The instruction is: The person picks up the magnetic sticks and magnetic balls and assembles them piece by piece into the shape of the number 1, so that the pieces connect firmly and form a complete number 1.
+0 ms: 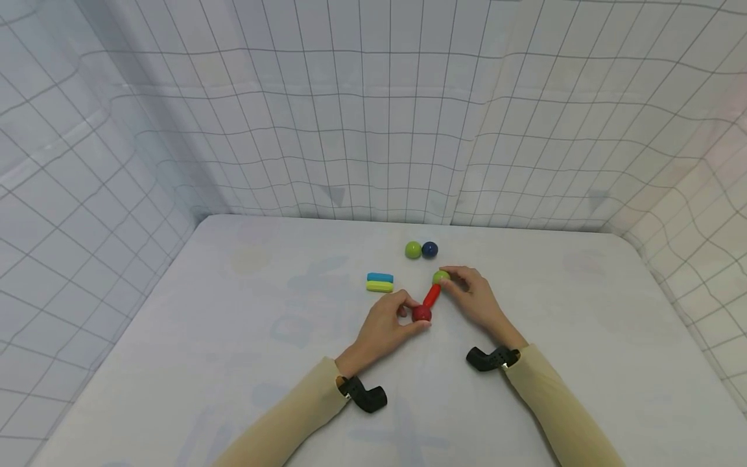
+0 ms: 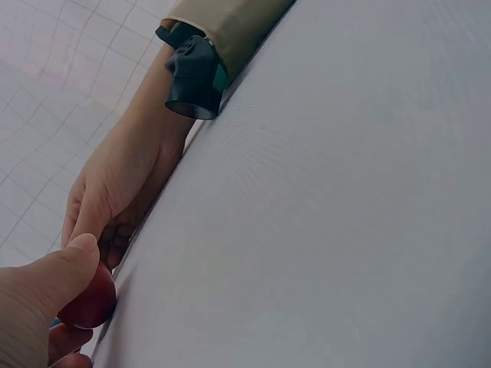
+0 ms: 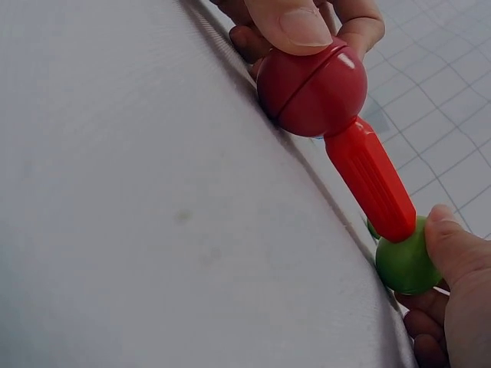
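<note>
Left hand [image 1: 380, 329]: grip pinches red ball [image 3: 313, 88]. Right hand [image 1: 477, 299]: grip pinches green ball [image 3: 406, 259]. Red stick [image 3: 372, 180] spans the two, touching both, mid-table [image 1: 525, 415]. Farther back, second green ball [image 1: 413, 250] just beside dark blue ball [image 1: 429, 250]. Blue stick [image 1: 380, 277] and yellow-green stick [image 1: 380, 286] side by side near left hand. Faint bluish marks [image 1: 406, 434] on tabletop too pale to read.

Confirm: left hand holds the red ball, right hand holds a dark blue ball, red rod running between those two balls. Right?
Not quite: the right hand holds a green ball, not a dark blue one; the right wrist view shows it. The left hand does hold the red ball, with the red rod between the two.
</note>
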A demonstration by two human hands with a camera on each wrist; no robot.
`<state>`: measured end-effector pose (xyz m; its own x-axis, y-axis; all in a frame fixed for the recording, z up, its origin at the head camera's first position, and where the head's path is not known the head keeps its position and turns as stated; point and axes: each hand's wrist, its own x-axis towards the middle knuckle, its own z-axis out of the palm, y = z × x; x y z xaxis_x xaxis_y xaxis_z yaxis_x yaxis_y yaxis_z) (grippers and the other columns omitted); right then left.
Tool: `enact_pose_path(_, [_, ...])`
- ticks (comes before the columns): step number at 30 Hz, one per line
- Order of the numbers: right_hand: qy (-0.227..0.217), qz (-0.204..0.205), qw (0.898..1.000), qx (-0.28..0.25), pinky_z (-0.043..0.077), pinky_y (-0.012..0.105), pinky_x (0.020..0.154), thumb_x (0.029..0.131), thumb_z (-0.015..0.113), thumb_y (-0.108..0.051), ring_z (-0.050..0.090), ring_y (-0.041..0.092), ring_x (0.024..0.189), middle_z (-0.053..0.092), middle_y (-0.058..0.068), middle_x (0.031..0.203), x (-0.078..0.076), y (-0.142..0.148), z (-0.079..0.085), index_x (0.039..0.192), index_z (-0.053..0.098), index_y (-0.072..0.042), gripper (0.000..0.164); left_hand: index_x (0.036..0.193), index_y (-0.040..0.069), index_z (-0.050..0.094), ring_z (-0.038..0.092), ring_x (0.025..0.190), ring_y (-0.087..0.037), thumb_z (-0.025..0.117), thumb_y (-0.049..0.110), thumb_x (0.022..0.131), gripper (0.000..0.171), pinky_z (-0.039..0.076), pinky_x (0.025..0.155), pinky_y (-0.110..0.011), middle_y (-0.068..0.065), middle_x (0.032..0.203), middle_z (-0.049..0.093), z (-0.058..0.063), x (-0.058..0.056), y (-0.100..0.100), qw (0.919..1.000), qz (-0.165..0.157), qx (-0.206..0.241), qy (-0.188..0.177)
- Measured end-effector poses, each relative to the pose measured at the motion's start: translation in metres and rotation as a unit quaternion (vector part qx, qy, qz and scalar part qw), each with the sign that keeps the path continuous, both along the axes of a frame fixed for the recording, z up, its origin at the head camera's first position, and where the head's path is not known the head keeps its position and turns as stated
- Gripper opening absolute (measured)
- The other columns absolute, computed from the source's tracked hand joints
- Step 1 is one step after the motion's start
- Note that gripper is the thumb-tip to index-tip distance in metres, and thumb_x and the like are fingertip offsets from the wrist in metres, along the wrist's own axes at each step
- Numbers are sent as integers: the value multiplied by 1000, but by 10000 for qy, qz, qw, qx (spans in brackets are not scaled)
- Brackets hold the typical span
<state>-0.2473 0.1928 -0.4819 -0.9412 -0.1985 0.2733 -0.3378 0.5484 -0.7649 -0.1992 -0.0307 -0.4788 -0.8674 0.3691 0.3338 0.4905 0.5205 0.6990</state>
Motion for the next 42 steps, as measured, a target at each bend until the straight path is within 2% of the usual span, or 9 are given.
enact_pose_path(17, [182,87,9998,-25,36,47,94,93,63,-23,50,29,113,61,12,119,0,-1,0,125,61,-6,36,96,16,62,50,76,-10,80,34,77,32,42,64,-23,9,86,57,0,1,2,9998,29,-34,176])
enact_pose_path(21, [111,0,9999,-25,36,48,95,94,62,-28,50,30,113,60,13,120,3,-2,0,128,58,-6,40,97,17,63,49,75,-9,80,36,76,33,41,63,-23,10,87,58,0,1,2,9999,20,1,143])
enact_pose_path(25, [182,-239,9993,-207,42,44,90,93,63,-30,54,27,104,60,13,117,6,-3,-4,129,54,-5,45,98,18,63,49,74,-8,79,39,76,34,41,61,-22,11,87,58,-1,1,3,9999,25,-47,117])
enact_pose_path(29, [283,-661,9960,-526,45,37,82,91,67,-27,55,23,95,59,12,112,15,-5,-7,126,52,-1,46,99,19,63,47,74,-7,78,42,75,37,40,60,-22,11,86,57,-3,1,5,9998,64,-138,83])
enact_pose_path(33, [229,-965,9929,-655,44,30,75,89,69,-25,54,21,89,59,12,105,28,-8,-6,120,53,0,43,99,18,64,47,74,-7,79,43,74,38,39,60,-22,10,85,56,-4,1,6,9999,75,-91,62])
enact_pose_path(36, [89,-981,9925,-718,42,26,72,87,70,-25,53,18,84,60,8,99,38,-11,-5,116,56,-3,39,99,19,63,46,73,-6,79,43,74,38,39,59,-22,11,84,56,-3,1,5,9999,111,-91,40])
enact_pose_path(42, [-10,-724,9950,-695,41,23,63,86,72,-22,51,15,74,59,2,85,54,-16,-3,106,62,-5,27,97,19,64,46,72,-6,80,43,73,38,39,59,-22,11,84,57,-2,2,6,9997,196,-120,69])
